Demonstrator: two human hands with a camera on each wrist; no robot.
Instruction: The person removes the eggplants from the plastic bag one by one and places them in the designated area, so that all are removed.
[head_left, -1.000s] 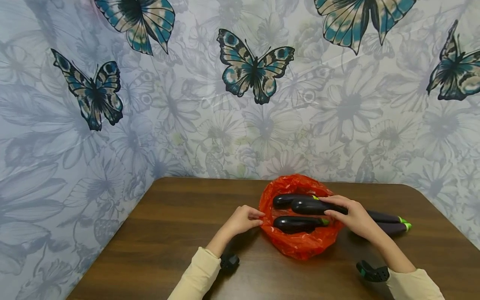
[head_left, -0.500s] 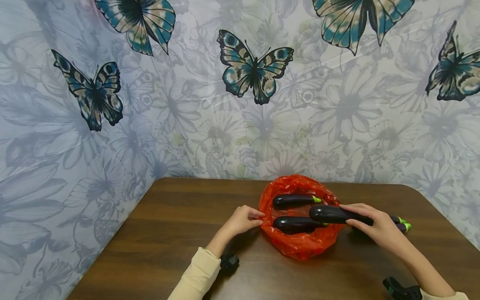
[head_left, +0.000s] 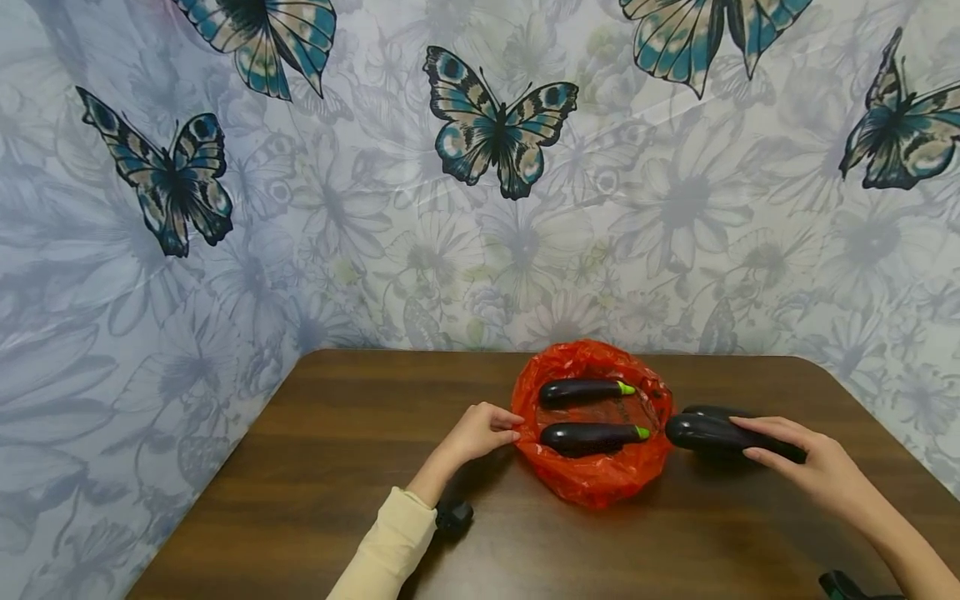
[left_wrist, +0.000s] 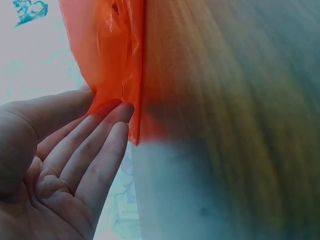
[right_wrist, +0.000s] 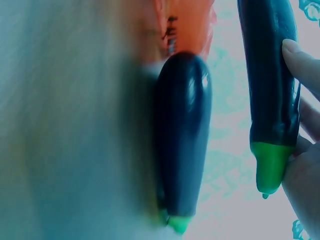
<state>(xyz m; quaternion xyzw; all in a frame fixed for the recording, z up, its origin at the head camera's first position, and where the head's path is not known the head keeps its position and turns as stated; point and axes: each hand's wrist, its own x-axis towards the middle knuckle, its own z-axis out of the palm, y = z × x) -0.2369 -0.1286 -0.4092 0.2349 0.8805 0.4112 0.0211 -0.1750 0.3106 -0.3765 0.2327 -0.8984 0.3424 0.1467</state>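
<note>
A red plastic bag [head_left: 592, 490] stands with its mouth spread round, and two dark eggplants lie inside: one at the back [head_left: 577, 392] and another at the front [head_left: 585, 437]. My left hand [head_left: 480, 433] pinches the bag's left edge between thumb and fingers, which the left wrist view shows close up. To the right of the bag, my right hand [head_left: 821, 467] grips a third eggplant [right_wrist: 272, 75] near its green stem end, raised above the table. Below and behind it, an eggplant [right_wrist: 182, 140] rests on the table, mostly covered in the head view.
The brown wooden table [head_left: 360, 467] reaches back to a wall [head_left: 480, 275] patterned with flowers and butterflies. A dark camera device [head_left: 453, 517] is at the left wrist, and part of another [head_left: 847, 586] shows at the lower right.
My right hand has carried its eggplant rightward out from over the bag to above the table on the right. The left hand keeps its hold on the bag's edge. The head view has shifted slightly.
</note>
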